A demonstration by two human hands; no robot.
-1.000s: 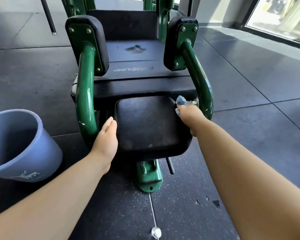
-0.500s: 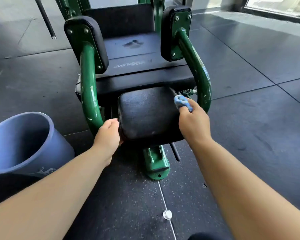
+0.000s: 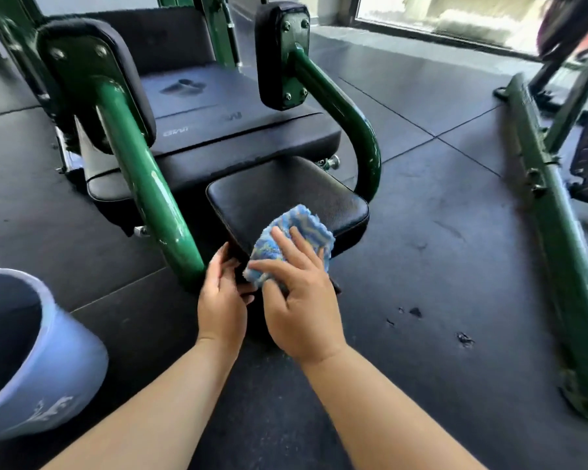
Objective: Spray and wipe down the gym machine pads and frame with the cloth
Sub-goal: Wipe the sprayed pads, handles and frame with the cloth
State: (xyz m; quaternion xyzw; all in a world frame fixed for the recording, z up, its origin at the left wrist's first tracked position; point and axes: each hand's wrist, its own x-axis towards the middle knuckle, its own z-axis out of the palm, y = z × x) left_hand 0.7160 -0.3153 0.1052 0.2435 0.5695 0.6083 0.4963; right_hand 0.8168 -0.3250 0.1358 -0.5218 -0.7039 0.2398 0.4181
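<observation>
The gym machine has a green tube frame (image 3: 143, 184), a black seat (image 3: 224, 130) and a small black pad (image 3: 286, 195) at its front. A blue and white cloth (image 3: 299, 225) lies over the near edge of that small pad. My right hand (image 3: 302, 300) presses on the cloth with its fingers spread. My left hand (image 3: 221, 300) holds the pad's near left corner, fingers along its side and thumb at the front. No spray bottle is in view.
A blue-grey bucket (image 3: 48, 368) stands on the floor at the lower left. Two upright black side pads (image 3: 272, 45) sit on the curved green arms. Another green machine frame (image 3: 557, 232) runs along the right. Dark wet spots (image 3: 414, 312) mark the rubber floor.
My right hand has moved from the pad's far right corner to its near edge and now has the cloth spread under flat fingers. My left hand slid to the near left corner.
</observation>
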